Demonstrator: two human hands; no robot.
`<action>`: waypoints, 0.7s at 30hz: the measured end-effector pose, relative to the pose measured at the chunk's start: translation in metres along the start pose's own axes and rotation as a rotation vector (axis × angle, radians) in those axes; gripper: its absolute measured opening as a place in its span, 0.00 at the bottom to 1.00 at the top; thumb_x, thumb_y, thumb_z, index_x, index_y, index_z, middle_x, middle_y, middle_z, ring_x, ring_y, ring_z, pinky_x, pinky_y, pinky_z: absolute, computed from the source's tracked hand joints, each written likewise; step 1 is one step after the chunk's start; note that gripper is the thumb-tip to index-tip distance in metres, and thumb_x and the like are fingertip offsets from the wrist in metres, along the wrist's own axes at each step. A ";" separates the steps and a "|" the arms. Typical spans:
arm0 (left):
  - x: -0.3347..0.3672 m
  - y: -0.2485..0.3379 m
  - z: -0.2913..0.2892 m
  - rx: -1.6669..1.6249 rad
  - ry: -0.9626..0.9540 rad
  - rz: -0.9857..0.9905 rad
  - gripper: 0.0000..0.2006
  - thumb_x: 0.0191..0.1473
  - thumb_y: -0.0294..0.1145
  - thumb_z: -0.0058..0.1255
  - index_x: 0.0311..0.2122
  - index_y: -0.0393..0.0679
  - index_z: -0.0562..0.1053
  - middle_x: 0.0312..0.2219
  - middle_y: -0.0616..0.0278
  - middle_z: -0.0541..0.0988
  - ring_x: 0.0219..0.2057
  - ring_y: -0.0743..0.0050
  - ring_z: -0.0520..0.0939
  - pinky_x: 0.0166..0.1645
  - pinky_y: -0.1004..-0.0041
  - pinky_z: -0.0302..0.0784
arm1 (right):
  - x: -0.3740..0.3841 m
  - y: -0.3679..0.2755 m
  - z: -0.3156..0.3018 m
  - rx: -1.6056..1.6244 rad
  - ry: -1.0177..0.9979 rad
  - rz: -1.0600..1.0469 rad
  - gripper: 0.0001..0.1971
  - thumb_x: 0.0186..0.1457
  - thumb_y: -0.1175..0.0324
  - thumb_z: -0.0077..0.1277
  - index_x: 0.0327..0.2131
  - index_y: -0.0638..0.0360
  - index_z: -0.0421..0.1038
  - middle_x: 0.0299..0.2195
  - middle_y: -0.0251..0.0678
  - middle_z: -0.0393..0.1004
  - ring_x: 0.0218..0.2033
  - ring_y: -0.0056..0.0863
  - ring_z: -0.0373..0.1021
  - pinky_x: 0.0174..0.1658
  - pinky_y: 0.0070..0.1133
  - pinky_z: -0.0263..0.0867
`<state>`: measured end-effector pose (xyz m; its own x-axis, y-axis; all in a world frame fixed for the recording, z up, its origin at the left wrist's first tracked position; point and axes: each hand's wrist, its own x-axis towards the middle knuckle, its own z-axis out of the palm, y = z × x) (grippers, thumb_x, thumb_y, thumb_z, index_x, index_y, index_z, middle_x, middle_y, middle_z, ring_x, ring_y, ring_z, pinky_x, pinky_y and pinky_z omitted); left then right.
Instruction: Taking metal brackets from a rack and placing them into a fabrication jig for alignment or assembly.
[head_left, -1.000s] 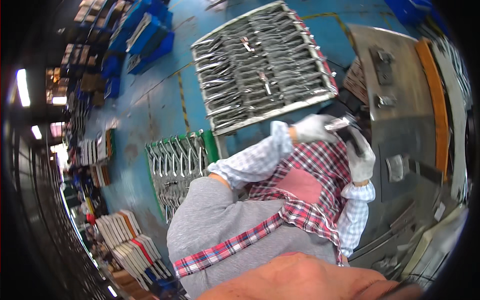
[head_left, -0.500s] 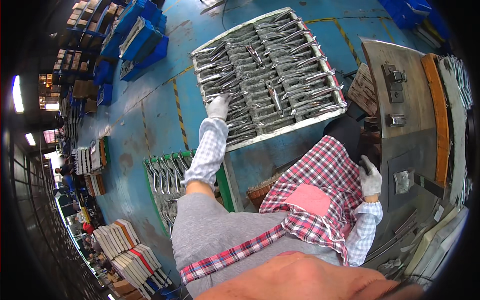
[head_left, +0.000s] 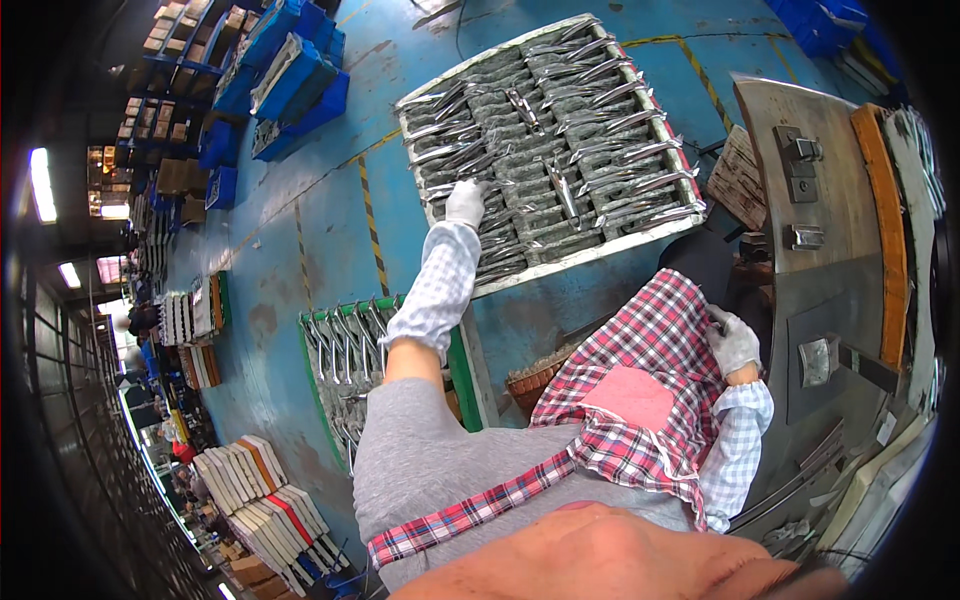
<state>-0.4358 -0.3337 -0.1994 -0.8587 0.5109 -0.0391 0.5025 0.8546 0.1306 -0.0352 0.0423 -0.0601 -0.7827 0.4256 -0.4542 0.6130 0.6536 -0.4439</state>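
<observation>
A white-rimmed tray [head_left: 590,262] holds shiny curved metal parts [head_left: 640,152] in rows on grey padding. At its near left side is my left hand [head_left: 465,203] in a white glove, its fingers drawn together against the ends of the left-hand parts. What those fingers grip, if anything, is too small to make out. Two metal parts [head_left: 563,192] lie crosswise to the others along the middle. My right hand [head_left: 737,347], gloved with dark fingertips, hangs beside the checked apron [head_left: 640,325]. Its fingers are loosely apart, and nothing shows in them.
A metal-topped workbench [head_left: 825,230] with small blocks stands at my right. On the left, a green-edged rack [head_left: 312,385] carries more curved metal parts. Blue bins [head_left: 300,90] stand farther off, and a reddish-brown basket [head_left: 528,385] sits below the tray.
The whole view has shifted slightly, putting the scene farther right. My left hand has moved a little inward over the tray's parts. My right hand has moved closer to the apron.
</observation>
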 end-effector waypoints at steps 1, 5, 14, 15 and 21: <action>0.010 0.014 0.006 0.067 -0.001 0.046 0.13 0.48 0.29 0.47 0.38 0.55 0.78 0.32 0.59 0.76 0.38 0.58 0.76 0.40 0.62 0.74 | -0.002 0.006 0.000 0.002 0.016 0.024 0.18 0.48 0.67 0.51 0.46 0.44 0.72 0.40 0.39 0.75 0.42 0.40 0.71 0.46 0.29 0.66; 0.027 0.025 0.012 -0.089 0.002 0.222 0.16 0.48 0.24 0.43 0.39 0.53 0.78 0.35 0.59 0.78 0.38 0.57 0.77 0.42 0.63 0.74 | -0.020 0.028 -0.002 -0.002 0.072 0.110 0.18 0.48 0.66 0.52 0.46 0.44 0.72 0.39 0.39 0.75 0.41 0.39 0.71 0.46 0.30 0.67; 0.052 0.040 -0.036 0.791 -0.465 -0.284 0.13 0.52 0.38 0.49 0.44 0.55 0.77 0.45 0.63 0.77 0.49 0.66 0.75 0.53 0.50 0.63 | -0.029 0.030 -0.009 0.028 0.035 0.153 0.18 0.49 0.63 0.50 0.46 0.46 0.72 0.42 0.39 0.74 0.42 0.39 0.71 0.46 0.29 0.67; 0.052 0.055 -0.053 0.783 -0.509 -0.277 0.12 0.51 0.39 0.50 0.42 0.56 0.77 0.43 0.64 0.78 0.48 0.64 0.76 0.52 0.51 0.64 | -0.034 0.038 -0.006 0.055 0.090 0.120 0.18 0.48 0.63 0.51 0.45 0.47 0.73 0.40 0.39 0.75 0.41 0.40 0.71 0.46 0.29 0.67; -0.004 0.154 -0.156 0.057 -0.204 -0.122 0.18 0.43 0.46 0.57 0.31 0.41 0.79 0.26 0.56 0.82 0.29 0.64 0.82 0.37 0.66 0.75 | -0.027 0.056 0.014 0.469 0.097 0.047 0.18 0.52 0.57 0.50 0.45 0.52 0.73 0.41 0.43 0.75 0.40 0.36 0.73 0.45 0.26 0.68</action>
<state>-0.3704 -0.2186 -0.0243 -0.8784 0.4068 -0.2509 0.4062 0.9120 0.0568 0.0216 0.0586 -0.0837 -0.7454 0.5193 -0.4180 0.6133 0.2884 -0.7353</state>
